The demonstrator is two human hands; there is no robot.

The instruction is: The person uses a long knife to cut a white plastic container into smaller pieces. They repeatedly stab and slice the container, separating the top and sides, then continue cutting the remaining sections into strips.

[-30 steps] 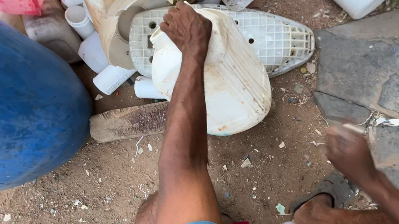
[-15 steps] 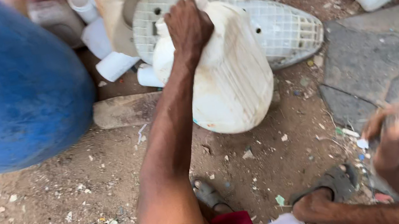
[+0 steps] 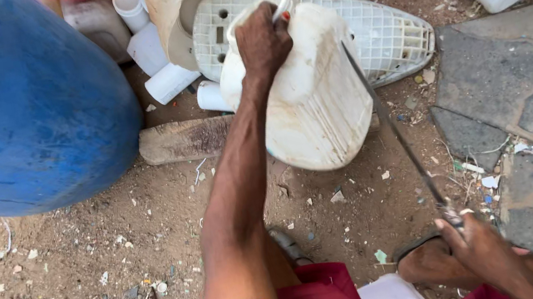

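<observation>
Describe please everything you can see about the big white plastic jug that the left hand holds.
The white plastic jug is a large, dirty, yellowish canister with a moulded handle at its top. It lies tilted, its base towards the person, resting on a wooden plank and the dirt ground. The left hand grips its handle. The long blade held by the right hand lies against its right side. Behind it lies a white perforated plastic panel.

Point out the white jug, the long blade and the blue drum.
white jug [image 3: 318, 111], head view, on its side wall.
long blade [image 3: 390, 124], head view, mid-length of the blade.
blue drum [image 3: 3, 108], head view, on its curved side.
</observation>
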